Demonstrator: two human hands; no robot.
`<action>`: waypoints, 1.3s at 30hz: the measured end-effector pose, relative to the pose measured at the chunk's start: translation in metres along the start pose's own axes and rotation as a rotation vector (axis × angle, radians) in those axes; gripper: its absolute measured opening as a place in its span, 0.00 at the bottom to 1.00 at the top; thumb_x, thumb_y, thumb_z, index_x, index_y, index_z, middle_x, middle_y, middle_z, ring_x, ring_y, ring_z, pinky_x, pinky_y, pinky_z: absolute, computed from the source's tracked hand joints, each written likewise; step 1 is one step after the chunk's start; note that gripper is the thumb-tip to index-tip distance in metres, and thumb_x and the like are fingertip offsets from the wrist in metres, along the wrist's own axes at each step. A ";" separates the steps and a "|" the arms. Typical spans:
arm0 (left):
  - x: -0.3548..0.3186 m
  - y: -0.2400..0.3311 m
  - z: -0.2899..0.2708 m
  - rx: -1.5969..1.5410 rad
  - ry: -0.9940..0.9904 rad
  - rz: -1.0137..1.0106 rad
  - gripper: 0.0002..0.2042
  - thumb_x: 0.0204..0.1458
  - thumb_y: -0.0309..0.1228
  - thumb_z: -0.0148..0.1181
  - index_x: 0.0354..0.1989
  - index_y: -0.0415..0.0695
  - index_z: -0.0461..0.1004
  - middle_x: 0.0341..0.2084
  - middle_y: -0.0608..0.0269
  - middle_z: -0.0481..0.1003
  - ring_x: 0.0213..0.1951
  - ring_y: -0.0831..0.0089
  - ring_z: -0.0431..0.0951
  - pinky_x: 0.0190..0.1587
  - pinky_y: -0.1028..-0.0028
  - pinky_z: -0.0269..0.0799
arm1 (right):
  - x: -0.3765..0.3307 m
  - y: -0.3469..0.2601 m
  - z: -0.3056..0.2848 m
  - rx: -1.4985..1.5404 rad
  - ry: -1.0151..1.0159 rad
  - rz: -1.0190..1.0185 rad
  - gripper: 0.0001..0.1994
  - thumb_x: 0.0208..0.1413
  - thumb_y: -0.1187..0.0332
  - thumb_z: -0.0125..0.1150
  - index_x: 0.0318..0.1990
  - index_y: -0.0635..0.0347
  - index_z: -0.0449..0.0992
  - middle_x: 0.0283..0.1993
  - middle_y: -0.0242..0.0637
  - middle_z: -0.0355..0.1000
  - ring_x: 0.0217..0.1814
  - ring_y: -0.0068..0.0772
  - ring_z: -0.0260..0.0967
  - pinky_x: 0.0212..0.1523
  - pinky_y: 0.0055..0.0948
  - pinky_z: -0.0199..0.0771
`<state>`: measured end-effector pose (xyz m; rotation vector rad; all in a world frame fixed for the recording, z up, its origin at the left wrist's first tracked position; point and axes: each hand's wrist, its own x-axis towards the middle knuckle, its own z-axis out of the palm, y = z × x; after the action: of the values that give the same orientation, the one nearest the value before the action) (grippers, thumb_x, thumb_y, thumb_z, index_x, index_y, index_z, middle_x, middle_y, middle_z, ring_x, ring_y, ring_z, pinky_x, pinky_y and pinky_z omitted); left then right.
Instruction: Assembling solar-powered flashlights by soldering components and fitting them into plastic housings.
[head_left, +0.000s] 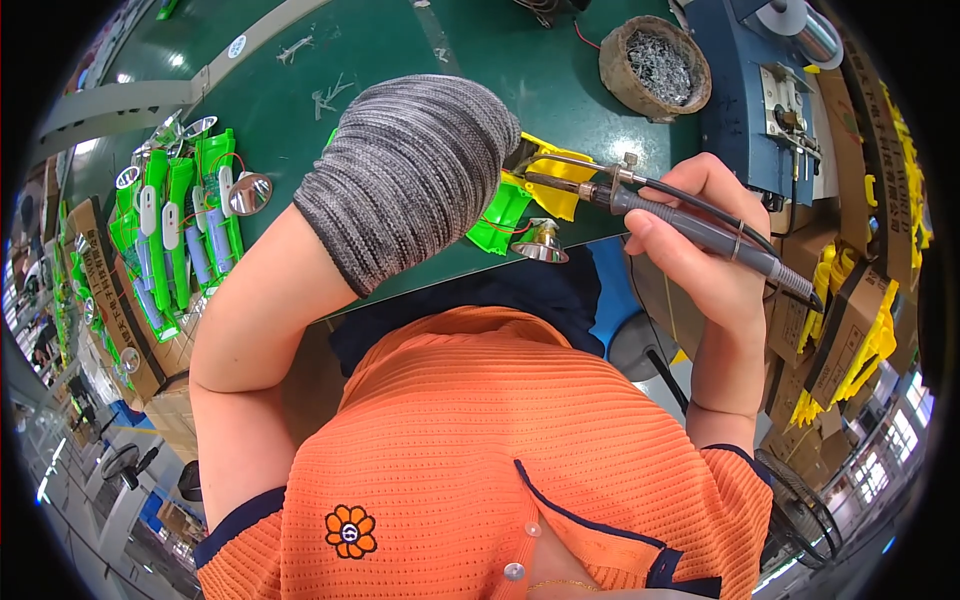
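Note:
My right hand (705, 235) grips a grey soldering iron (690, 226) with a thin metal feed tube clamped along it. The iron's tip points left, at a yellow plastic part (556, 200) and a green plastic housing (497, 222) near the table's front edge. From the green housing a red wire runs to a shiny cone-shaped reflector (541, 243). A grey-and-black striped knit sleeve covers my left hand (425, 170), bent over just left of these parts. Its fingers are hidden, so I cannot see what they hold, if anything.
Several green housings (180, 225) with batteries and reflectors are stacked at the left. A round bowl (615, 75) of metal scraps stands at the far right of the green table (530, 70), beside a blue machine (735, 100). Boxes with yellow parts (850, 340) line the right.

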<state>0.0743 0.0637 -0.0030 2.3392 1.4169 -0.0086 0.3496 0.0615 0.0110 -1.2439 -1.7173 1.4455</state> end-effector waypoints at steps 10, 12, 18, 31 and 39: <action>0.002 0.001 0.000 0.003 -0.051 -0.016 0.11 0.55 0.36 0.59 0.31 0.41 0.81 0.23 0.48 0.78 0.29 0.49 0.81 0.34 0.54 0.76 | 0.000 0.002 0.000 -0.023 -0.001 -0.014 0.12 0.52 0.71 0.77 0.35 0.62 0.76 0.29 0.26 0.77 0.29 0.12 0.72 0.29 0.17 0.70; 0.002 0.000 0.000 0.004 -0.060 -0.022 0.11 0.55 0.36 0.59 0.31 0.41 0.81 0.23 0.48 0.78 0.29 0.49 0.81 0.34 0.54 0.76 | -0.001 -0.004 0.000 0.013 0.014 0.011 0.12 0.52 0.72 0.77 0.35 0.62 0.76 0.29 0.28 0.77 0.30 0.14 0.73 0.30 0.18 0.72; 0.001 0.001 -0.004 0.007 -0.083 -0.037 0.11 0.55 0.36 0.59 0.31 0.41 0.81 0.23 0.47 0.78 0.29 0.48 0.81 0.33 0.54 0.76 | -0.014 -0.001 -0.004 0.183 0.104 -0.006 0.11 0.55 0.75 0.74 0.39 0.66 0.75 0.33 0.36 0.79 0.32 0.24 0.79 0.34 0.23 0.79; 0.002 0.005 -0.014 0.021 -0.124 -0.046 0.12 0.56 0.36 0.58 0.31 0.40 0.81 0.23 0.46 0.78 0.28 0.48 0.81 0.33 0.53 0.76 | -0.035 0.041 0.059 1.071 0.352 -0.017 0.04 0.71 0.70 0.55 0.48 0.58 0.73 0.36 0.36 0.76 0.44 0.39 0.82 0.68 0.65 0.71; -0.008 0.003 -0.015 0.009 0.188 0.022 0.11 0.55 0.36 0.61 0.31 0.41 0.81 0.24 0.47 0.78 0.30 0.48 0.81 0.35 0.54 0.76 | -0.018 0.034 0.065 1.085 0.347 -0.024 0.06 0.73 0.66 0.54 0.44 0.56 0.75 0.34 0.31 0.74 0.45 0.33 0.79 0.69 0.69 0.67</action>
<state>0.0699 0.0608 0.0135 2.4156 1.4790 0.2174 0.3108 0.0167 -0.0356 -0.7622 -0.5160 1.6414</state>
